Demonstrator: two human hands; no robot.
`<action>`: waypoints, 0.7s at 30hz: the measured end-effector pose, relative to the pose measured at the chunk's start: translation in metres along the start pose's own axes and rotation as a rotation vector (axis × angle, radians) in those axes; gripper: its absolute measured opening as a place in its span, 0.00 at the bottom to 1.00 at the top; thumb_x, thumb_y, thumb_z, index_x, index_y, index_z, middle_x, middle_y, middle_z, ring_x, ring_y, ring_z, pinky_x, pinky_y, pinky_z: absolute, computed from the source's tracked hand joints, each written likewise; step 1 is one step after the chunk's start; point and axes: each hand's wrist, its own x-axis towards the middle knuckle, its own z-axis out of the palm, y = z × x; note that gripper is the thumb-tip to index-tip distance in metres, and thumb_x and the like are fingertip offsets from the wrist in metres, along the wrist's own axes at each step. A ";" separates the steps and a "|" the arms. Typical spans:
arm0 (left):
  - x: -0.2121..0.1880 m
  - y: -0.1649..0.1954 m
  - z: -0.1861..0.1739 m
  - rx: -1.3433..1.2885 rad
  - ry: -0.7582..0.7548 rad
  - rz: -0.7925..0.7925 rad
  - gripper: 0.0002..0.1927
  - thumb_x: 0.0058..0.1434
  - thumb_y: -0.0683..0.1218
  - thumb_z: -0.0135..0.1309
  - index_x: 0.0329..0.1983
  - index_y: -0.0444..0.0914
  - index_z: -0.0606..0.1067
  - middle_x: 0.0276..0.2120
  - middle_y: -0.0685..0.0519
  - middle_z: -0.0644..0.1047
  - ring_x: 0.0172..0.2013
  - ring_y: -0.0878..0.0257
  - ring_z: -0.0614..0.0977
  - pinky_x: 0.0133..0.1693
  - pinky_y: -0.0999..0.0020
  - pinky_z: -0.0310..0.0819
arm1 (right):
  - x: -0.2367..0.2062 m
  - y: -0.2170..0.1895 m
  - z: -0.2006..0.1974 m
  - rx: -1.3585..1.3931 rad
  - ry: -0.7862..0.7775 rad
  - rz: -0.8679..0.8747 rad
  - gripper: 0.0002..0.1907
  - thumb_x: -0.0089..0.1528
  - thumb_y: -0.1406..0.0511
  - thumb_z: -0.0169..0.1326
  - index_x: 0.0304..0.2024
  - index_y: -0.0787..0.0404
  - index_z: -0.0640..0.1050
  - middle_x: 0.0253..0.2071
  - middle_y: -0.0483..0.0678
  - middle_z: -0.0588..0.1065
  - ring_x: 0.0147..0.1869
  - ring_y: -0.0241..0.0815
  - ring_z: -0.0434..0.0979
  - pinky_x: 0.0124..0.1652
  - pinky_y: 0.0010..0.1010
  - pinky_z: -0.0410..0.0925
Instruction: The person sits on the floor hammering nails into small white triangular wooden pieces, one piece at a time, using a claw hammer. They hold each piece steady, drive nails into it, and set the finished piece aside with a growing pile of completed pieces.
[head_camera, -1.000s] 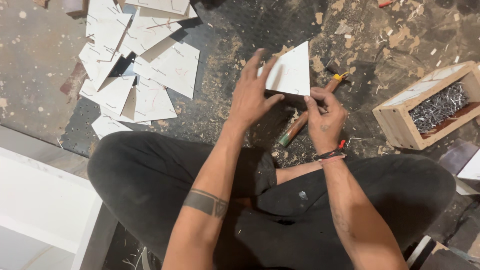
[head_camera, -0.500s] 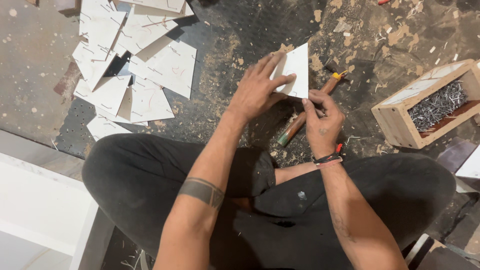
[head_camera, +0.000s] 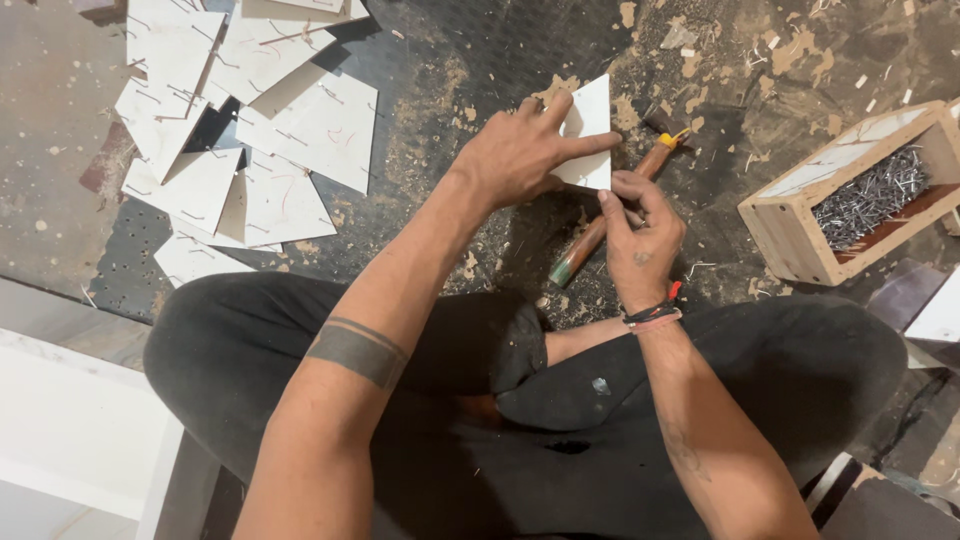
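Observation:
My left hand (head_camera: 520, 155) grips a white triangular board piece (head_camera: 592, 130) and holds it nearly on edge above the dark floor mat. My right hand (head_camera: 640, 235) sits just below the piece's lower corner, fingers pinched together; something small may be between them, too small to tell. A hammer with a wooden handle (head_camera: 590, 240) lies on the mat under both hands, its head (head_camera: 662, 128) pointing away from me. I sit cross-legged in black trousers.
A pile of white triangular pieces with nails in them (head_camera: 250, 130) lies at the upper left. A wooden box full of nails (head_camera: 850, 200) stands at the right. A white board edge (head_camera: 70, 430) lies at the lower left. Wood chips litter the mat.
My left hand has turned the white piece from flat-facing toward edge-on and drawn it slightly left. My right hand has stayed beneath it.

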 end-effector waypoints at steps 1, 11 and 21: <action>0.000 -0.002 0.000 -0.015 0.010 0.002 0.44 0.55 0.58 0.66 0.71 0.73 0.57 0.68 0.39 0.61 0.56 0.37 0.76 0.44 0.52 0.82 | 0.000 0.002 0.000 0.031 -0.006 0.000 0.08 0.66 0.73 0.60 0.47 0.69 0.79 0.51 0.53 0.80 0.50 0.36 0.80 0.46 0.26 0.76; -0.004 -0.011 0.007 -0.035 0.037 0.012 0.45 0.52 0.60 0.66 0.71 0.74 0.57 0.67 0.40 0.61 0.59 0.36 0.71 0.48 0.50 0.79 | 0.011 0.063 0.000 -0.216 0.035 0.450 0.23 0.63 0.61 0.62 0.54 0.66 0.69 0.43 0.48 0.77 0.37 0.38 0.80 0.33 0.27 0.73; -0.012 -0.020 0.005 -0.020 0.002 0.022 0.47 0.54 0.61 0.62 0.71 0.79 0.50 0.70 0.37 0.56 0.63 0.38 0.68 0.54 0.51 0.75 | 0.017 0.026 -0.062 0.819 -0.257 0.937 0.15 0.70 0.63 0.50 0.57 0.61 0.66 0.35 0.43 0.71 0.32 0.32 0.71 0.26 0.19 0.65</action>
